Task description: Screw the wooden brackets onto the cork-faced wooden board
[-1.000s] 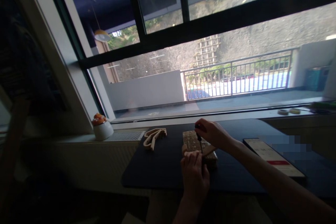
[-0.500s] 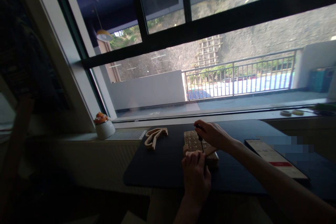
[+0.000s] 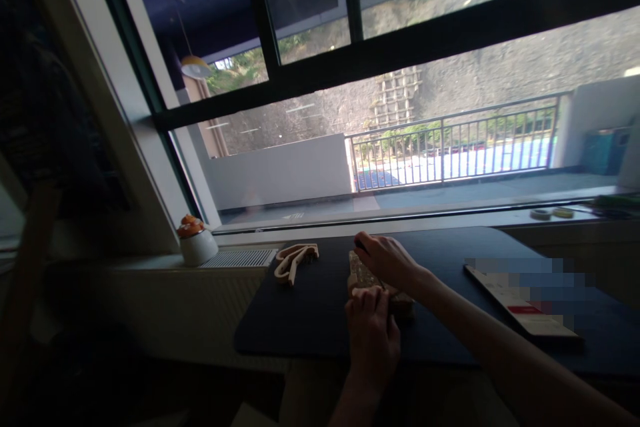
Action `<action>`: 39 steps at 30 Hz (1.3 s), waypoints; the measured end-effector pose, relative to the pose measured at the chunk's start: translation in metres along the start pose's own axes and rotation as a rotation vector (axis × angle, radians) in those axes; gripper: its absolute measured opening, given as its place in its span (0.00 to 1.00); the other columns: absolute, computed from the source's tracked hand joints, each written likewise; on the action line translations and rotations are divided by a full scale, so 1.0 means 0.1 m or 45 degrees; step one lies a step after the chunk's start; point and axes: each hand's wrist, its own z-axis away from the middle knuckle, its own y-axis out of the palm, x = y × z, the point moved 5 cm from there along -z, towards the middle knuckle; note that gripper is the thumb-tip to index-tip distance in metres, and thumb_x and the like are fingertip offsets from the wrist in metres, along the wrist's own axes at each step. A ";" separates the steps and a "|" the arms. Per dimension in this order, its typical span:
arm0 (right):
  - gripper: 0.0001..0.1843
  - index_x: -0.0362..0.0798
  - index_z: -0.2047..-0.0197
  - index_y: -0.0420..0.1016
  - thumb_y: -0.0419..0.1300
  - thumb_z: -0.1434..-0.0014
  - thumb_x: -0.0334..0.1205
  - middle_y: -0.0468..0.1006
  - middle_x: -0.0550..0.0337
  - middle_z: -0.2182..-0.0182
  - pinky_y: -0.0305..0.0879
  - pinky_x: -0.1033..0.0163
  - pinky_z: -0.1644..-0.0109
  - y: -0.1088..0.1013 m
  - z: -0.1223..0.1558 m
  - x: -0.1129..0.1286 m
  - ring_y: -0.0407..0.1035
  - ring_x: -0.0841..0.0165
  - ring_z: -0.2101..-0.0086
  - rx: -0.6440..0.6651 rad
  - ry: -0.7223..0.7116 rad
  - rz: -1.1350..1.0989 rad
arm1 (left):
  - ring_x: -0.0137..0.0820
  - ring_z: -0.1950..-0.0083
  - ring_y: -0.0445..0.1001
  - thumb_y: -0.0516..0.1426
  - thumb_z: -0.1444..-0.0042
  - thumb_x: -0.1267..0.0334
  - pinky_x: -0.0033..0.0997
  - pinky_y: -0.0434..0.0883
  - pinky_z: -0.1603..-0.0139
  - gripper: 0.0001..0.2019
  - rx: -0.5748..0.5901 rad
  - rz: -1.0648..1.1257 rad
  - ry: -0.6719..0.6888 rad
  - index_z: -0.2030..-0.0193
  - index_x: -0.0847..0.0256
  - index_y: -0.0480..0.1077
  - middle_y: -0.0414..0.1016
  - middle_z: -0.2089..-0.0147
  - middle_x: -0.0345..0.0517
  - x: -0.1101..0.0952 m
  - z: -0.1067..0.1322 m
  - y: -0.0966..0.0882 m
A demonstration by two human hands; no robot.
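A brown block with a rough, pitted top (image 3: 364, 269) lies on the dark table. My left hand (image 3: 371, 323) is closed at its near side, fingers curled over a wooden piece (image 3: 353, 281) that rests across the block. Above the block, my right hand (image 3: 389, 260) is wrapped round the dark handle of a screwdriver (image 3: 359, 244). Its shaft is mostly hidden behind my hand, and I cannot make out where the tip touches. Curved pale wooden pieces (image 3: 295, 264) lie to the left, apart from both hands.
The dark table (image 3: 310, 327) stands by a window. A tablet-like flat panel (image 3: 530, 310) lies on its right side. On the sill are a white jar with an orange lid (image 3: 197, 243) at left and tape rolls (image 3: 563, 213) at right.
My right hand has moved a little left and tilted with the screwdriver, now covering most of its shaft. My left hand stays in place on the wooden piece.
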 end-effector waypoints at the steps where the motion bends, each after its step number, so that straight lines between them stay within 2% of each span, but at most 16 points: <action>1: 0.08 0.47 0.57 0.70 0.53 0.37 0.38 0.81 0.53 0.68 0.51 0.65 0.71 0.01 -0.01 0.01 0.75 0.63 0.68 0.001 0.004 0.001 | 0.43 0.43 0.62 0.53 0.44 0.68 0.47 0.62 0.43 0.21 -0.005 -0.006 0.003 0.42 0.55 0.66 0.68 0.44 0.47 0.00 0.00 0.00; 6: 0.08 0.47 0.57 0.70 0.54 0.38 0.39 0.81 0.54 0.68 0.52 0.65 0.70 -0.01 0.01 -0.04 0.74 0.64 0.68 -0.013 0.014 -0.057 | 0.43 0.43 0.63 0.53 0.44 0.68 0.48 0.62 0.43 0.22 -0.003 -0.019 0.014 0.42 0.55 0.66 0.69 0.44 0.47 -0.01 0.02 0.01; 11: 0.12 0.48 0.54 0.69 0.51 0.37 0.41 0.80 0.57 0.71 0.56 0.66 0.71 -0.06 0.08 -0.31 0.73 0.66 0.72 -0.051 0.062 -0.190 | 0.44 0.43 0.62 0.53 0.44 0.69 0.49 0.63 0.43 0.23 -0.005 -0.049 0.041 0.41 0.57 0.65 0.68 0.41 0.47 -0.02 0.02 0.00; 15: 0.16 0.48 0.50 0.69 0.53 0.41 0.39 0.81 0.57 0.70 0.60 0.66 0.69 -0.06 0.11 -0.44 0.74 0.66 0.71 -0.039 0.055 -0.299 | 0.43 0.43 0.63 0.54 0.45 0.69 0.49 0.64 0.44 0.24 -0.003 -0.070 0.054 0.40 0.57 0.65 0.67 0.39 0.45 -0.02 0.02 -0.01; 22: 0.20 0.47 0.47 0.71 0.54 0.43 0.38 0.81 0.57 0.72 0.62 0.65 0.68 -0.08 0.13 -0.43 0.74 0.65 0.71 -0.012 -0.002 -0.387 | 0.43 0.43 0.63 0.53 0.44 0.69 0.49 0.65 0.44 0.23 -0.027 -0.070 0.064 0.41 0.57 0.66 0.68 0.39 0.45 -0.02 0.02 -0.01; 39: 0.18 0.47 0.50 0.72 0.56 0.43 0.42 0.79 0.57 0.72 0.61 0.65 0.70 -0.11 0.14 -0.44 0.71 0.66 0.72 -0.050 -0.012 -0.353 | 0.44 0.43 0.64 0.53 0.44 0.69 0.50 0.65 0.44 0.23 -0.029 -0.077 0.062 0.41 0.58 0.66 0.69 0.39 0.46 -0.03 0.03 -0.02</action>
